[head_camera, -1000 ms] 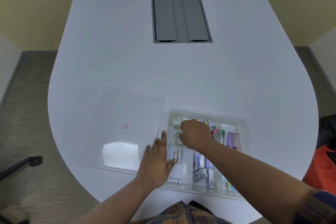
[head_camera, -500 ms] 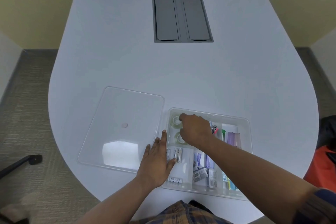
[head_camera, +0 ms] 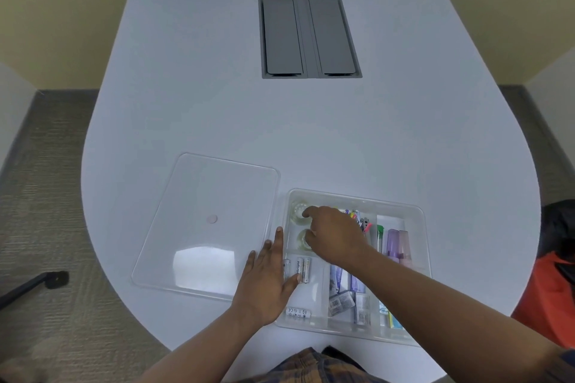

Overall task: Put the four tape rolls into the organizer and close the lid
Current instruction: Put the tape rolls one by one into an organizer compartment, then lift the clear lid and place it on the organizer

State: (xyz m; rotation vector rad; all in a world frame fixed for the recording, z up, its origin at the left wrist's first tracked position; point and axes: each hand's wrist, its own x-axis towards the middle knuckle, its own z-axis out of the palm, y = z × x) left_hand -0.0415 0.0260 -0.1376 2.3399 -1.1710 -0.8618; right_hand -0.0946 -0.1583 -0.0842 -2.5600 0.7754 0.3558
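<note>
A clear plastic organizer (head_camera: 417,211) sits on the white table near me, its lid off. Two clear tape rolls show in its far-left compartment: one at the back (head_camera: 297,211) and one nearer (head_camera: 301,239). My right hand (head_camera: 334,235) hovers over them, its forefinger touching the back roll, its fingers spread and holding nothing. My left hand (head_camera: 267,278) lies flat on the organizer's left edge, fingers apart. The clear lid (head_camera: 205,224) lies flat on the table just left of the organizer.
Batteries (head_camera: 300,269), highlighters (head_camera: 398,246), pens and small packets fill the other compartments. A grey cable hatch (head_camera: 309,36) is set into the table farther back. An orange and black bag (head_camera: 553,277) sits at the right, a chair leg (head_camera: 34,283) at the left.
My right hand has shifted left and forward inside the organizer, its forefinger reaching onto the back tape roll. My left hand has stayed on the organizer's left edge.
</note>
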